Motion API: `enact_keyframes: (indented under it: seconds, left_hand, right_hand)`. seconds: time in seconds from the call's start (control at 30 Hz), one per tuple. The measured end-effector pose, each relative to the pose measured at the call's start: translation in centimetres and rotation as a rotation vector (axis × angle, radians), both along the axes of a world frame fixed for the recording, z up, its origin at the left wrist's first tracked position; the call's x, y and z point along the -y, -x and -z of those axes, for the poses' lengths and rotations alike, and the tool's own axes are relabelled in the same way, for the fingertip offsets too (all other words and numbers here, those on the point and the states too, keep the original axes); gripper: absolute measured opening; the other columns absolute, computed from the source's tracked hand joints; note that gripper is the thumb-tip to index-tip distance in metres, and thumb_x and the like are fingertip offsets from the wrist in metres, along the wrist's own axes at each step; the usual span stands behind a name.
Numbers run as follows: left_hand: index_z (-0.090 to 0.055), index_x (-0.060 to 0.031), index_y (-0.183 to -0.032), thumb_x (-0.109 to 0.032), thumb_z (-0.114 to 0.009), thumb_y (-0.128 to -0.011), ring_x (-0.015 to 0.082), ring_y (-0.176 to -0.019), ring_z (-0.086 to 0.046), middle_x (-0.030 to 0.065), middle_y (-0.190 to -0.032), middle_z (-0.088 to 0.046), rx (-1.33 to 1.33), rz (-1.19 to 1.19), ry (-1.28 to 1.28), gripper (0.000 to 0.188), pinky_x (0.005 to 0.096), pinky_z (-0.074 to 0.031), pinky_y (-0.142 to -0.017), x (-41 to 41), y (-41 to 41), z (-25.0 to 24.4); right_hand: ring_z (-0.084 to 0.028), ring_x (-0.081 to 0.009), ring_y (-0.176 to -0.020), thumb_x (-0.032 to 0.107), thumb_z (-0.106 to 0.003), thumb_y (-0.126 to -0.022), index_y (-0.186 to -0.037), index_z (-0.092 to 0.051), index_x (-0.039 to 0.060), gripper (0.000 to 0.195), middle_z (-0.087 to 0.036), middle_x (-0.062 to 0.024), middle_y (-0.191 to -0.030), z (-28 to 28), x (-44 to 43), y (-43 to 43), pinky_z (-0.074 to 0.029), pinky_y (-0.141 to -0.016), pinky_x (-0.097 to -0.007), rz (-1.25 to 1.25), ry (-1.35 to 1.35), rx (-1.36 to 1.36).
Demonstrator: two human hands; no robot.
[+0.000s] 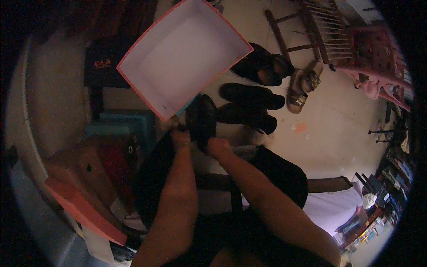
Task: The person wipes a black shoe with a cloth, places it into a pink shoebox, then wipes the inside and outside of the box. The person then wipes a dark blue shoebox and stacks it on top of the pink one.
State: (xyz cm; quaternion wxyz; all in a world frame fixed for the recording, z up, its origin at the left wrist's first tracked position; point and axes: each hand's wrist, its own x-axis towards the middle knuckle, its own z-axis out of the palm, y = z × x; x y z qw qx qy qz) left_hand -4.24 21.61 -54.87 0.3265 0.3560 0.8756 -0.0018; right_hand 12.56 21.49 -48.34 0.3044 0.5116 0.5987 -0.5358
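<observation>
Before me a black shoe (201,115) points away, its toe beside the near corner of an open shoebox-like tray (186,43) with a pale inside and red rim. My right hand (218,148) is closed around the heel end of this shoe. To the left of the shoe, my left hand (180,137) has its fingers curled by a small dark thing; the dimness hides whether it is gripped. Just right of the shoe lies a pair of black shoes (250,96) on the tiled floor. My dark-clothed knees (280,177) flank both forearms.
More dark shoes (263,66) and a pair of sandals (300,90) lie farther off. A wooden chair or rack (297,33) and pink cloth (370,73) are at upper right. Teal boxes (126,123), a dark box with writing (103,61) and a red lid-like piece (83,210) line the left.
</observation>
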Motion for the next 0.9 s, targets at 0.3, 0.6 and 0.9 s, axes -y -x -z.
enact_keyframes:
  seconds: [0.3,0.6,0.9]
  left_hand:
    - [-0.055,0.0012,-0.111,-0.034,-0.074,-0.070,0.0355,-0.104,-0.057,0.0221,-0.114,-0.058,-0.021,0.060,0.031,0.057,0.0425,-0.047,-0.088,-1.5,-1.0,-1.4]
    - [-0.054,0.0010,-0.110,-0.035,-0.073,-0.070,0.0359,-0.104,-0.056,0.0216,-0.114,-0.056,-0.197,0.197,0.202,0.057,0.0431,-0.047,-0.088,-1.0,0.7,0.4]
    - [-0.057,-0.0004,-0.109,-0.031,-0.073,-0.066,0.0397,-0.103,-0.056,0.0238,-0.114,-0.056,-0.070,0.288,0.181,0.055,0.0445,-0.045,-0.090,-1.5,-0.5,-1.4]
  right_hand:
    - [-0.065,-0.0273,-0.093,0.030,-0.060,-0.080,-0.094,-0.069,0.0086,0.027,-0.067,-0.0123,-0.101,3.9,1.2,1.3,-0.051,-0.078,-0.0372,0.122,-0.093,0.066]
    - [-0.066,-0.0286,-0.088,0.021,-0.058,-0.079,-0.091,-0.069,0.0076,0.021,-0.067,-0.0142,-0.096,3.2,-0.3,1.8,-0.052,-0.076,-0.0391,0.149,-0.096,0.038]
    - [-0.067,-0.0295,-0.085,0.022,-0.056,-0.079,-0.086,-0.070,0.0101,0.020,-0.068,-0.0136,-0.093,5.9,0.0,0.4,-0.053,-0.071,-0.0413,0.059,-0.307,0.114]
